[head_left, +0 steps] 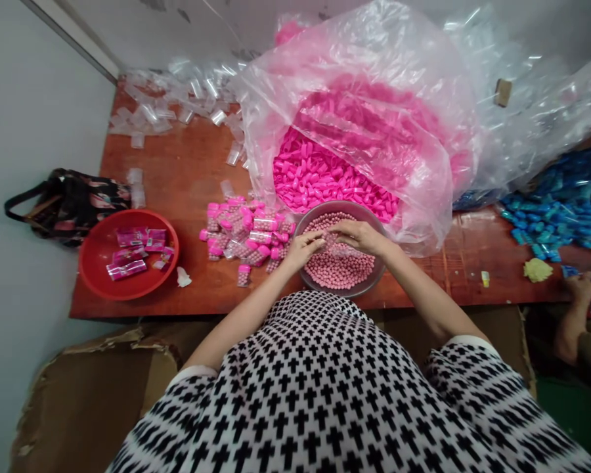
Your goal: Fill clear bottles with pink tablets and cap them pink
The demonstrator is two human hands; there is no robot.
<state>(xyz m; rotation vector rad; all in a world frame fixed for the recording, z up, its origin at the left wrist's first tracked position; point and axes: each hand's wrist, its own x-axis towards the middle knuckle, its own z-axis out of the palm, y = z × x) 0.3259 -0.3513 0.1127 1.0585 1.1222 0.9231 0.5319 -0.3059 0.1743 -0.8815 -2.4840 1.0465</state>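
Observation:
Both of my hands are over a grey metal bowl (305, 281) of small pink balls (337, 272). My left hand (304, 250) is at the bowl's left side, its fingers curled together at the tips; what they pinch is too small to make out. My right hand (359, 237) reaches in from the right with bent fingers, closed on what looks like a small clear plastic container, partly hidden by the fingers. The fingertips of both hands nearly meet. Left of the bowl lies a heap of clear containers with pink caps (261, 238), filled with pink balls.
Behind the bowl, a large clear bag (423, 197) holds pink plastic caps (320, 174). A red basin (91, 276) with pink packets and a black handbag (79, 197) stand left. Clear containers (150, 112) lie behind. Right are blue pieces (546, 223) and another person's hand (578, 289).

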